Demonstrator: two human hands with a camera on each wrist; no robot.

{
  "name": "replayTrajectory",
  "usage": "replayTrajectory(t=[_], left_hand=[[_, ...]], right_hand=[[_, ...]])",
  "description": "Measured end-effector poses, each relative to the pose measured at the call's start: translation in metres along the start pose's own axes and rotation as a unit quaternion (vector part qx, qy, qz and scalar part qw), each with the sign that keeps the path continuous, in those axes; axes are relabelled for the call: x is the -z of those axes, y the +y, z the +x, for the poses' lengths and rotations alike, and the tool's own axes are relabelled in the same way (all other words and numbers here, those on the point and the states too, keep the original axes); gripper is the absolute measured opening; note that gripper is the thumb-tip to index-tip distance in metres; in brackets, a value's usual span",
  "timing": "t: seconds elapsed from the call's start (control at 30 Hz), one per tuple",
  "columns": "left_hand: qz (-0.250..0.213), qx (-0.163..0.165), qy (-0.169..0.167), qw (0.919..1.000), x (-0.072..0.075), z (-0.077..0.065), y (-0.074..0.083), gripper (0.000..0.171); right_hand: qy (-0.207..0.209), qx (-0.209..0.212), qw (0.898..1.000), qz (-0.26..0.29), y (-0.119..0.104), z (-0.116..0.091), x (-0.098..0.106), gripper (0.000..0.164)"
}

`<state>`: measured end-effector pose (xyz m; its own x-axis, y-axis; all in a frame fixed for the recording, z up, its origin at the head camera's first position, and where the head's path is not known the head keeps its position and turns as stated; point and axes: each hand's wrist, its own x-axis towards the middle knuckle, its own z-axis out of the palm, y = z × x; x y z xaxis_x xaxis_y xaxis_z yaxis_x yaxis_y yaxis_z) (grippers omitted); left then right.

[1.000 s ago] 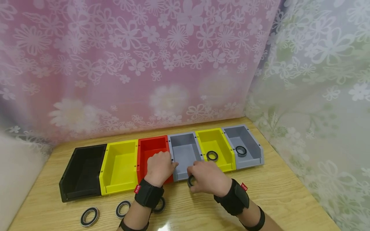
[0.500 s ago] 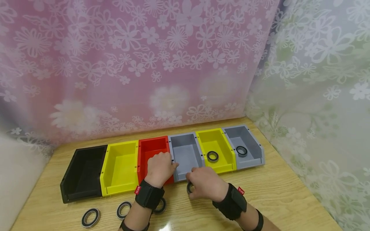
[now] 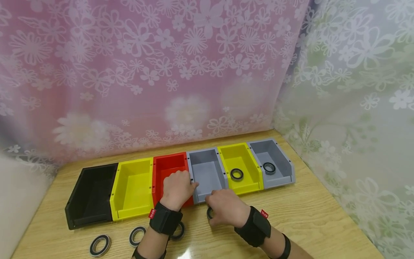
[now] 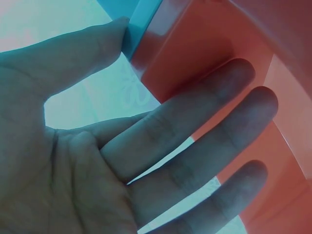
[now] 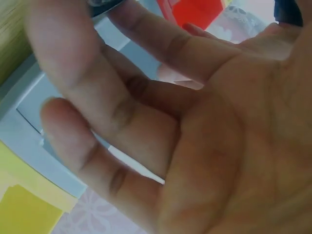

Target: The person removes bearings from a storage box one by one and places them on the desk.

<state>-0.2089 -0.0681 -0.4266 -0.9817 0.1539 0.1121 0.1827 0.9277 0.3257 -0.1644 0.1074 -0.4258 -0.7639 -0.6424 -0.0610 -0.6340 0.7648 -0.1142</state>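
My right hand [image 3: 228, 207] pinches a ball bearing [image 3: 208, 213] between thumb and fingers, close in front of the middle grey bin [image 3: 207, 176]. Only part of its ring shows past the fingertips, and in the right wrist view just a dark edge of the bearing [image 5: 101, 5] appears at the top. Over the red bin [image 3: 168, 163] rests my left hand [image 3: 177, 189], palm down. In the left wrist view its fingers reach loosely into the red bin [image 4: 287, 161], nearly straight, while the thumb touches the edge where the red and grey bins meet.
Bearings lie in the right yellow bin [image 3: 244, 162] and the far-right grey bin [image 3: 265, 151]. At the row's left stand a yellow bin [image 3: 134, 187] and a black bin [image 3: 93, 190]. Two bearings lie front left; a third bearing [image 3: 183, 230] is partly behind the left wrist.
My right hand, still holding the bearing, has moved slightly left and toward the table's front. The left hand stays at the red bin.
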Motion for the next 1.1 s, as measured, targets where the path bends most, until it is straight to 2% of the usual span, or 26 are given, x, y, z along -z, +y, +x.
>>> replayTrajectory(t=[0.17,0.4,0.83,1.1], left_hand=[[-0.001,-0.002,-0.001,1.0000,0.0007,0.0003,0.0008,0.044],[0.001,-0.003,-0.005,1.0000,0.0004,0.0004,0.0005,0.042],[-0.004,0.002,-0.007,1.0000,0.0008,-0.0018,-0.0006,0.039],[-0.005,0.004,-0.009,0.9999,0.0016,-0.0002,0.0004,0.040]], right_hand=[[0.010,0.000,1.000,0.003,0.0011,0.0020,-0.0034,0.029],[-0.014,-0.007,0.999,0.029,0.0014,0.0050,-0.0062,0.029],[-0.022,-0.012,1.000,0.001,-0.0017,0.0077,-0.0089,0.035],[-0.052,-0.030,0.998,0.000,-0.0056,0.0087,-0.0091,0.040]])
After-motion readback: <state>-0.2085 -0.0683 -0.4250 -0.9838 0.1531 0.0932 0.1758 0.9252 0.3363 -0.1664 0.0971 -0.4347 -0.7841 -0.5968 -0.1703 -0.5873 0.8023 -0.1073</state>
